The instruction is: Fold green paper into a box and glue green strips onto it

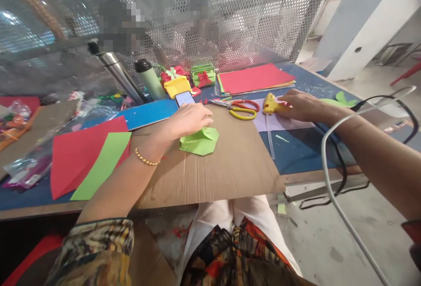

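Note:
My left hand (190,120) is bent over a folded light-green paper piece (201,143) lying on the cardboard sheet (223,167). Its fingers are curled onto the paper's raised back part, which they partly cover. At the right, my right hand (297,104) is closed around the handle of a yellow hot glue gun (270,103). A clear glue stick (270,139) sticks out of the gun towards me. The gun rests over a pale lilac sheet (263,123). Between the hands lie scissors (245,109) with red and yellow handles, beside a phone (184,98).
Red paper (79,145) and a green strip (101,167) lie at the left, near a blue board (148,114). Behind stand a steel flask (120,73), a green bottle (150,80) and small paper boxes (177,85). A white cable (325,159) loops past my right forearm.

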`<state>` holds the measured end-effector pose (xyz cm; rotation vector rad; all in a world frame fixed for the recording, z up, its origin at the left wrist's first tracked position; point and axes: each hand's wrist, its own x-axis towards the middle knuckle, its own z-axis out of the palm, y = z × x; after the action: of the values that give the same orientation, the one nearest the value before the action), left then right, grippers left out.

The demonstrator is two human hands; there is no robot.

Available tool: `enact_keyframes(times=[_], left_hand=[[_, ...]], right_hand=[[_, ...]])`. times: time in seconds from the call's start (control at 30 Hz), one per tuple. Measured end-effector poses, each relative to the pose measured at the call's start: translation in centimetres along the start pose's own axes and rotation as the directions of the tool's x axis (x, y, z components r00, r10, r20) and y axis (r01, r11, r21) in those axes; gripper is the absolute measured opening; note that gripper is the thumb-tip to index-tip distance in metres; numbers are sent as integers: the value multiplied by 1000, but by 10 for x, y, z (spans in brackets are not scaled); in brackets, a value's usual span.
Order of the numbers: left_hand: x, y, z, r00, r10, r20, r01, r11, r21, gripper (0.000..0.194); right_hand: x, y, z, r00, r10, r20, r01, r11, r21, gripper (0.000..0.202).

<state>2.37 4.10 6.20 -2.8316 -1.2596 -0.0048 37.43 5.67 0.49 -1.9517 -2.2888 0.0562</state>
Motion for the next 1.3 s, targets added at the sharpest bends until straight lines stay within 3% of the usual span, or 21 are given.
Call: enact_keyframes(times=[0.07, 0.13, 0.2, 0.3, 0.37, 0.47, 0.57, 0.7, 0.87, 1.0, 1.13, 1.2, 1.3], left_hand=[[11, 3, -1, 984, -30, 173, 23, 999, 39, 29], [20, 7, -3, 960, -48, 277, 23, 995, 93, 25], [25, 11, -3, 947, -56, 318, 8, 988, 151, 24], [28, 15, -2, 943, -63, 327, -9, 977, 215, 22], [31, 14, -1, 939, -46, 342, -35, 973, 227, 19], [39, 9, 1, 925, -11, 380, -76, 974, 212, 16], [50, 7, 1, 904, 1, 428, -88, 979, 185, 12], [61, 9, -1, 858, -83, 508, -16, 982, 188, 5], [62, 3, 1, 780, -168, 602, 98, 984, 148, 23], [49, 0, -1, 742, -244, 624, 229, 968, 105, 34], [23, 4, -5, 687, -276, 673, 428, 901, -67, 39], [9, 5, -3, 687, -285, 668, 527, 828, -189, 36], [-8, 4, 2, 719, -249, 649, 571, 743, -348, 32]], right_hand=[[-13, 0, -1, 999, -28, -23, 27, 998, -49, 37], [-32, -1, 2, 989, -136, -55, 128, 983, -133, 35], [-57, -2, 7, 959, -246, -139, 224, 962, -154, 34], [-100, -5, 16, 866, -416, -278, 397, 909, -124, 35], [-132, -8, 19, 837, -428, -342, 431, 900, -72, 39], [-174, -18, 22, 878, -325, -352, 353, 935, 19, 63], [-203, -34, 27, 863, -242, -443, 289, 956, 40, 79], [-223, -62, 39, 815, -326, -479, 373, 928, 4, 87], [-219, -103, 45, 727, -478, -494, 565, 825, 33, 86], [-187, -128, 30, 651, -619, -440, 687, 727, -8, 40], [-138, -137, 11, 716, -635, -290, 656, 754, -33, 31], [-115, -138, 5, 781, -598, -183, 606, 795, -11, 26], [-85, -139, 5, 896, -444, 16, 444, 896, 4, 20]])
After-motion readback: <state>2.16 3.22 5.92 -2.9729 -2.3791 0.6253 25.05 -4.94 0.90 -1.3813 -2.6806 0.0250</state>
